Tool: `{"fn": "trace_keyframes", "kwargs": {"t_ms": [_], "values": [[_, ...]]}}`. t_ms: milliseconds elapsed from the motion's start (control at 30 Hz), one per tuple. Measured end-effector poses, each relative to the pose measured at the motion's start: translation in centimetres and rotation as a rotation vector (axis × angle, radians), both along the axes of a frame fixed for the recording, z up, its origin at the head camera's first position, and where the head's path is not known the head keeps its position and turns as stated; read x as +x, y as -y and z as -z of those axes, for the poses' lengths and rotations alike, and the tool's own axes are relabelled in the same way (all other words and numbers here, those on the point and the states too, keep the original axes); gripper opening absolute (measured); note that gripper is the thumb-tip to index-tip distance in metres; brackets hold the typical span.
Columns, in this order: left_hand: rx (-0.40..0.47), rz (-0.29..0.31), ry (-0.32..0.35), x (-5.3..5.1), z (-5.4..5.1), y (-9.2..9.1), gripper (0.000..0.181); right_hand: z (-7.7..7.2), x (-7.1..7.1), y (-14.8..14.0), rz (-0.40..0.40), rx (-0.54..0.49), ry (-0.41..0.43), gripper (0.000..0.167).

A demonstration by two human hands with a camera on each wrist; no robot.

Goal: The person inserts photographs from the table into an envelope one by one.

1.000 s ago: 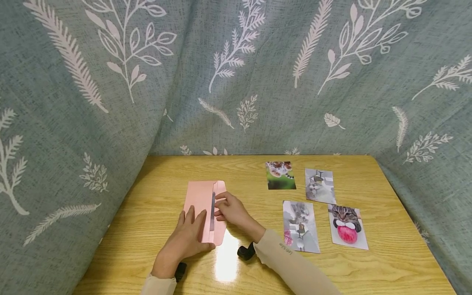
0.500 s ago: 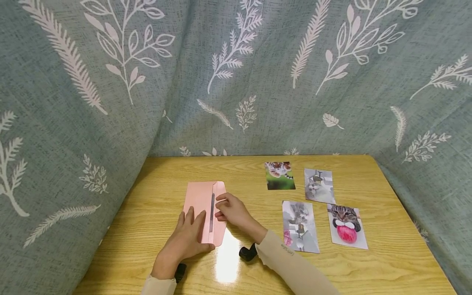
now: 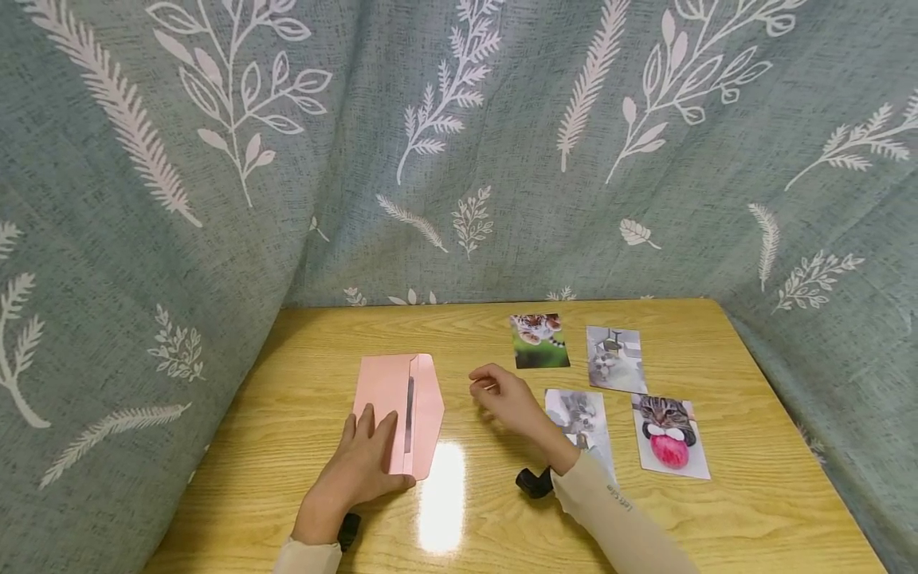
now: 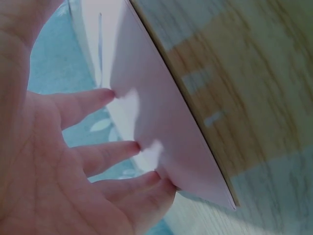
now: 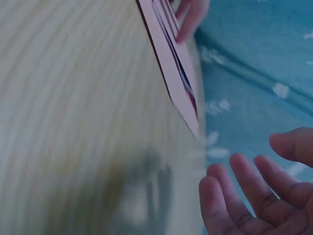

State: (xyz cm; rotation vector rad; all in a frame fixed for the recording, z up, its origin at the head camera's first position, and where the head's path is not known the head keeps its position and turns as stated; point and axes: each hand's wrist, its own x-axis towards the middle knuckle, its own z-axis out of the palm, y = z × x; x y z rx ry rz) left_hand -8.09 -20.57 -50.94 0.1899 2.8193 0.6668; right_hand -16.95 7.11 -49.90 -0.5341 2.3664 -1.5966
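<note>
Where wrist-viewed, envelope (image 5: 168,63) (seemingly) agape.

Pink envelope (image 3: 387,383) is looking like paper, smooth and matt. Tabletop (image 3: 287,399) is showing wood grain under glossy, shining finish. Curtain (image 3: 358,119) is looking like woven cloth, matt, slightly rough. Photo prints (image 3: 670,438) are appearing smooth, like paper. Sleeve (image 3: 624,518) is looking like matt cloth; black wrist piece (image 3: 532,483) is resembling plastic.

Grey-green leaf-printed curtain (image 3: 358,159), wood-grain table (image 3: 287,399), bright white glare (image 3: 441,498) on its top, probably reflected light
</note>
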Motion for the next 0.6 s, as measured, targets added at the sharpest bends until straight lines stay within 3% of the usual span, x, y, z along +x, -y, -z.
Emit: {"fn": "trace_keyframes", "kwargs": {"t_ms": [333,600], "values": [[-0.004,-0.001,0.009,0.0,0.4,0.0,0.109,-0.9,0.2,-6.8,0.102,0.138,-0.165,0.031],[-0.007,0.003,0.011,0.0,0.2,0.1,0.109,-0.3,0.7,-11.0,0.178,0.234,-0.175,0.036]]}}
